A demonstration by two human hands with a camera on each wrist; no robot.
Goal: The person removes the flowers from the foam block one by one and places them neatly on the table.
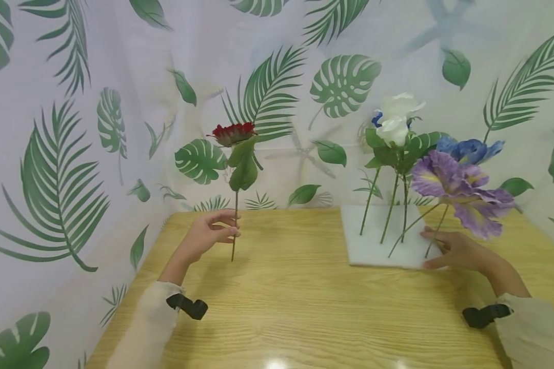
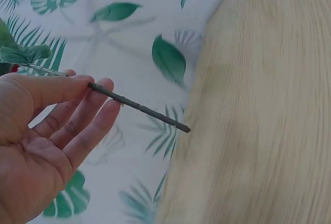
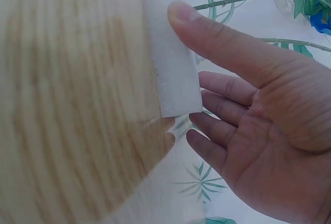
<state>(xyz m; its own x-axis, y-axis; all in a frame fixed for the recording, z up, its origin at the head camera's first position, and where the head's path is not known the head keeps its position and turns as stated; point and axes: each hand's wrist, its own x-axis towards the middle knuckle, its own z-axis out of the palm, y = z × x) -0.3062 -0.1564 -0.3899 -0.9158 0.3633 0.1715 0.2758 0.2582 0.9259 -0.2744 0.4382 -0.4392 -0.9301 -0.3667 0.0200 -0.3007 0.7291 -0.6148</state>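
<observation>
At the left, my left hand (image 1: 211, 234) pinches the thin stem of a red artificial flower (image 1: 234, 134) between thumb and fingertips. The flower stands upright above the table, and the bare stem end (image 2: 150, 112) sticks out past the fingers in the left wrist view. My right hand (image 1: 461, 250) holds the right end of a white foam board (image 1: 374, 254), thumb at its front side and fingers along its end. Stuck in the board are white roses (image 1: 394, 130), a purple flower (image 1: 461, 189) and a blue flower (image 1: 472, 150).
The foam board lies on the wooden table (image 1: 286, 307) toward the back right. A leaf-printed cloth (image 1: 277, 169) hangs behind and at the sides of the table. The tall flowers lean over the right hand. Black straps (image 1: 189, 306) sit on both wrists.
</observation>
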